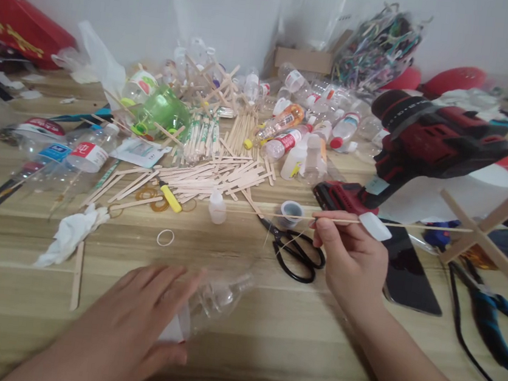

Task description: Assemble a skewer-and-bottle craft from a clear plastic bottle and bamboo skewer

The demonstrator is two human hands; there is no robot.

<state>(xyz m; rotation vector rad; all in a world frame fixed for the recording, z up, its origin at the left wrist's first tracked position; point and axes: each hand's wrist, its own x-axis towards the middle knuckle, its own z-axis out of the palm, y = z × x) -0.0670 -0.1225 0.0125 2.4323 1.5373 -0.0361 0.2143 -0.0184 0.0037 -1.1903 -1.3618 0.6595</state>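
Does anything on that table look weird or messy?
Yes! The wooden sticks sprawl in a jumbled heap, pointing different ways. On the left, a crumpled white wad, maybe tissue, looks dropped, with a lone stick poking out.

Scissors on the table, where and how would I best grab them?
Probably take the scissors by the black loops, coming from the near right side. The loops lie toward you and to the right, while the blades point away to the left. Your right hand is nearer, though it holds a thin stick.
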